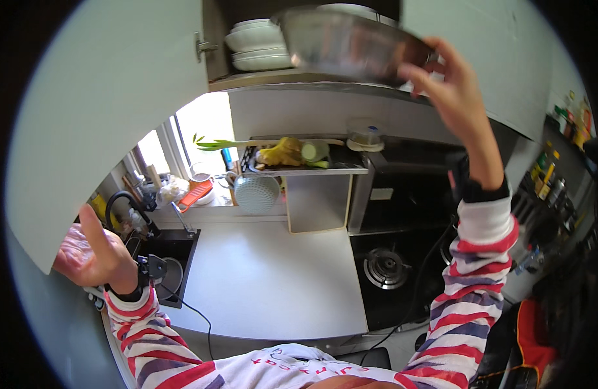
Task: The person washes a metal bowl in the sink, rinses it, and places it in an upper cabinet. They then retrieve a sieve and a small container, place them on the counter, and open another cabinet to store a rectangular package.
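Note:
A stainless steel bowl (347, 46), blurred, is tilted in front of the open wall cabinet's shelf (265, 78). My right hand (450, 82) grips its right-hand rim, thumb on the near side and fingers behind. Stacked white dishes (260, 46) stand on the shelf, partly covered by the bowl. My left hand (97, 255) is low at the left, beside the lower edge of the swung-out cabinet door (109, 78). Its thumb points up, away from the palm, and I see nothing held in it. Whether it touches the door I cannot tell, and its fingertips are hard to make out.
Below is a white countertop (270, 277), between a dark sink (189, 253) with a black faucet (121, 194) and a gas hob (389, 267). A ledge (308, 171) holds ginger (282, 153); a colander (256, 193) hangs below. Cables (201, 311) run from both wrists.

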Demonstrator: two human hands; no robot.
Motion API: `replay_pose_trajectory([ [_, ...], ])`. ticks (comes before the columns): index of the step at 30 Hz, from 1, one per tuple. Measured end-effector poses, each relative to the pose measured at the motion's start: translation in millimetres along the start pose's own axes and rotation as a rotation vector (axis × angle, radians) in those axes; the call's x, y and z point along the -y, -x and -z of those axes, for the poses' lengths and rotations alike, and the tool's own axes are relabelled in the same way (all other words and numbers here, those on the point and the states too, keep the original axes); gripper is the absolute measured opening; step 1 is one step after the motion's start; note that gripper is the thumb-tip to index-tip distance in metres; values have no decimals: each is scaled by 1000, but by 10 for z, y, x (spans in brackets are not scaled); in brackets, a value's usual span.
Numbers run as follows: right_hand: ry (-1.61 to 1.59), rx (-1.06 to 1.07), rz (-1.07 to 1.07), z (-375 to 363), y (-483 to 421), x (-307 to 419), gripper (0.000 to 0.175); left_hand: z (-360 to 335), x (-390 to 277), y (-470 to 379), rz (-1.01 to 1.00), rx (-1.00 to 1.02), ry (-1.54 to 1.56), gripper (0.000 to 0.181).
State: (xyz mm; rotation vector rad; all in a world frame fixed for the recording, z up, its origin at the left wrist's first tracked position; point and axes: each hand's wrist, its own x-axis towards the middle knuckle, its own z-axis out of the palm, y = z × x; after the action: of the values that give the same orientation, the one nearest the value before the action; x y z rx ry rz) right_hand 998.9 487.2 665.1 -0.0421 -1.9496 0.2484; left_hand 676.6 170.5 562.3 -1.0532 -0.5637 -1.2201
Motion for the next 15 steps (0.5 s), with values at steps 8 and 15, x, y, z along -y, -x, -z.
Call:
replay_pose_trajectory([
  [8,572,-244,281,-884,-1727,-469,36,155,187,558,116,326,40,76],
  [15,551,-325,236,-1679,-2605,-1002,31,732,153,1351,461,678,-159,63],
])
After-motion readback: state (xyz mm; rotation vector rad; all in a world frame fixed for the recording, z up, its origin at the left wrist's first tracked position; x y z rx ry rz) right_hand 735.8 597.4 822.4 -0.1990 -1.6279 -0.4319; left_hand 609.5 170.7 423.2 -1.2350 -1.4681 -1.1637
